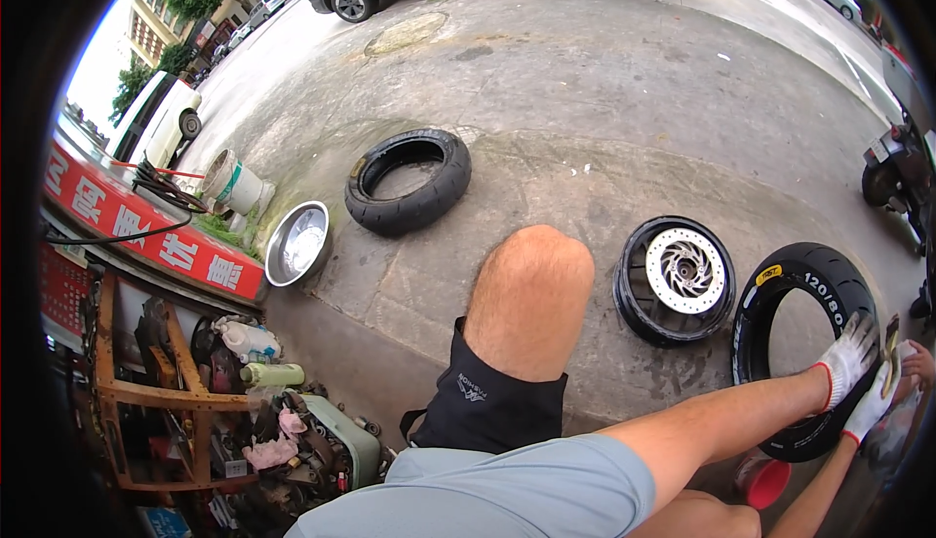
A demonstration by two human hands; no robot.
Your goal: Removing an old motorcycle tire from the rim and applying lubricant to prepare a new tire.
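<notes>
Tyre (751, 322) under work, at the right side of the concrete ground (595, 182): a thick black ring, its sidewall smooth and dark, marked with bold white lettering and a yellow oval label, its outer tread cut by grooves, bare concrete showing through the open centre. My left hand (850, 351), in a white knitted glove, lies over the tyre's right flank with fingers extended, pressed to the rubber and not clenched. My right hand (875, 397), likewise gloved, is just beside it at the outer edge; a narrow brownish object (891, 331) shows at its fingers, but I cannot tell whether they grasp it. Just left of the tyre lies a black wheel (676, 281) with a pale, perforated brake disc; a second black tyre (407, 182) rests farther off, near a metal basin (297, 243) toward the ground's left edge.
</notes>
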